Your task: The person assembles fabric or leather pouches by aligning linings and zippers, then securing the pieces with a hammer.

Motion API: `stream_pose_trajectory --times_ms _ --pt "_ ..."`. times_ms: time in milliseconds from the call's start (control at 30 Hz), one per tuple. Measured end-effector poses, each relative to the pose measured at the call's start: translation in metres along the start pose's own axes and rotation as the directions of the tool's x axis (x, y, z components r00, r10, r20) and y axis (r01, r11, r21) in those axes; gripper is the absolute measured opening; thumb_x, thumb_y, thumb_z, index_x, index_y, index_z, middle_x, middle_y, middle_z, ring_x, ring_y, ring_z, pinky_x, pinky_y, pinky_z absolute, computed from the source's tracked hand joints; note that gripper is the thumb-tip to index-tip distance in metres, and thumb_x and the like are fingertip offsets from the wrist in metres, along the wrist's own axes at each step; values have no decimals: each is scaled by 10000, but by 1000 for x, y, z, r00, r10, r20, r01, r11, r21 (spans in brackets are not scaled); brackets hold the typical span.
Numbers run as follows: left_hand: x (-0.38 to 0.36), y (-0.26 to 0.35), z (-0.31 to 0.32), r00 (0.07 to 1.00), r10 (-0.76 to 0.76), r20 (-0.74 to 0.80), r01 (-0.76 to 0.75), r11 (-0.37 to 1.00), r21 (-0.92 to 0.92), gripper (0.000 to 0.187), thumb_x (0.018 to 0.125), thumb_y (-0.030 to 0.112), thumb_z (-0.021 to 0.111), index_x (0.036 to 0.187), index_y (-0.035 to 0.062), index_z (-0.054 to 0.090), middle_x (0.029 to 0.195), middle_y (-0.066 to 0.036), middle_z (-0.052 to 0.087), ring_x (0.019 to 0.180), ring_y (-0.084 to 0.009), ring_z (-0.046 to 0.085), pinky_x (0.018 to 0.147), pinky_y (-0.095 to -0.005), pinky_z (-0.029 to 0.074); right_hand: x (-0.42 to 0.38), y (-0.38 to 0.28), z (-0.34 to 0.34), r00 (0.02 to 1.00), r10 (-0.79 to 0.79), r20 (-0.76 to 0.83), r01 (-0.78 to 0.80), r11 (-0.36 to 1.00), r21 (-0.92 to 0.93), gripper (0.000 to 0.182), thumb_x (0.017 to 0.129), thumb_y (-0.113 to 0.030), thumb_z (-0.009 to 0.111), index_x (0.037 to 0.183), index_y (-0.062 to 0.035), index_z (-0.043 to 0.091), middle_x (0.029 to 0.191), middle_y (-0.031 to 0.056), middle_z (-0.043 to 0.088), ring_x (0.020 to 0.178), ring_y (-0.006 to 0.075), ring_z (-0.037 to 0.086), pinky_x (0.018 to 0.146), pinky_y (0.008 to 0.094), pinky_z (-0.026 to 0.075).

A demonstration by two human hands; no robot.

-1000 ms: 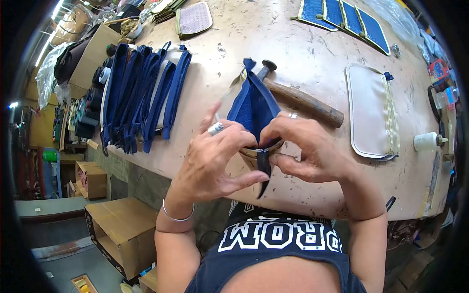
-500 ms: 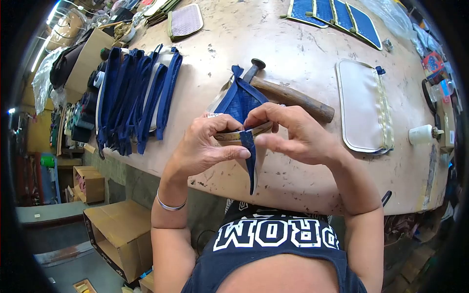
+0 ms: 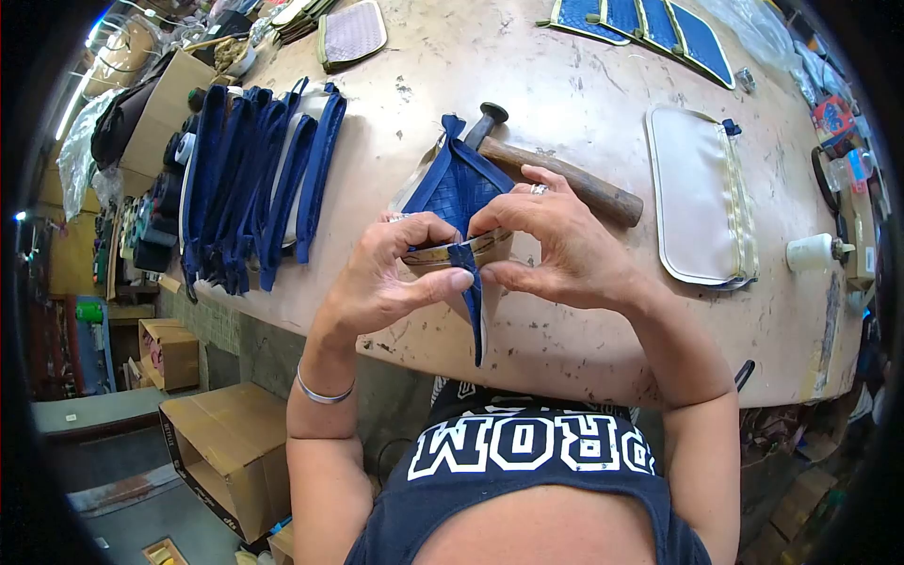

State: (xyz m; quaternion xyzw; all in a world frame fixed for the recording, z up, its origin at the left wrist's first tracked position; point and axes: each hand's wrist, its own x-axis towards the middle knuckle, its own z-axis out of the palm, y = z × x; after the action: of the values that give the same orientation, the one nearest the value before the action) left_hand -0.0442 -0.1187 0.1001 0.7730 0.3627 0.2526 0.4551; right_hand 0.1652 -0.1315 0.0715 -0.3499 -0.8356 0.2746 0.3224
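Note:
A blue woven-textured zipper pouch (image 3: pixel 459 198) with a cream lining is held over the table's near edge, its opening edge bent toward me. My left hand (image 3: pixel 395 271) pinches the left part of that edge, thumb on a dark blue strip (image 3: pixel 470 311) that hangs down in a point. On the right part, my right hand (image 3: pixel 565 247) grips the edge between thumb and index finger, with the other fingers partly raised. Both sets of fingertips nearly meet at the seam. Behind the pouch lies a hammer (image 3: pixel 574 184) with a wooden handle, its head up and to the left.
Several blue zippered pieces (image 3: pixel 254 179) lie in a row at the left. A pale panel with a zipper (image 3: pixel 692 202) rests at the right, near a white thread spool (image 3: pixel 812 252). Blue panels (image 3: pixel 697 47) lie at the far right. Below the table stands an open cardboard box (image 3: pixel 231 452).
My right thumb has come in against the pouch's edge, and the right-hand fingers have lifted higher. The pouch and both hands sit slightly further left and up in view.

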Motion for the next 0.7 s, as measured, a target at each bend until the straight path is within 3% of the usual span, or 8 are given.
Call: stream_pose_trajectory --times_ms 133,233,367,633,700 --pt "-7 -1 -2 977 -212 -16 212 977 -31 315 667 203 744 864 -13 628 756 -18 543 728 -100 474 639 -230 391 3 10 2 997 19 72 -31 984 175 298 721 -115 637 995 -22 566 899 107 611 871 267 575 818 354 440" --pt "-10 -8 0 996 -46 -77 46 999 -2 205 702 139 705 803 -17 619 620 -10 572 566 -51 512 528 -204 418 5 8 6 997 7 77 -23 976 215 277 727 -114 625 977 -12 566 896 131 606 882 281 572 808 365 439" --pt "-15 -9 0 995 -62 -81 64 998 21 172 700 114 683 794 -15 618 606 -6 554 540 -39 489 493 -193 390 6 -2 10 999 3 34 -9 983 184 290 701 -64 645 976 -8 570 891 112 599 839 261 574 729 343 465" --pt "-26 -26 5 980 -176 -90 165 980 -115 144 707 71 635 819 -18 615 589 8 512 526 -27 450 486 -176 360 6 -1 12 994 27 110 -45 987 157 274 704 -65 646 963 -24 567 868 96 582 840 259 560 718 340 452" --pt "-28 -34 9 981 -113 -159 87 982 -165 153 707 71 635 827 -22 613 616 4 524 537 -35 454 498 -180 367 7 -3 13 994 27 109 -44 986 159 269 702 -54 642 958 -25 565 863 93 573 843 254 556 719 337 449"
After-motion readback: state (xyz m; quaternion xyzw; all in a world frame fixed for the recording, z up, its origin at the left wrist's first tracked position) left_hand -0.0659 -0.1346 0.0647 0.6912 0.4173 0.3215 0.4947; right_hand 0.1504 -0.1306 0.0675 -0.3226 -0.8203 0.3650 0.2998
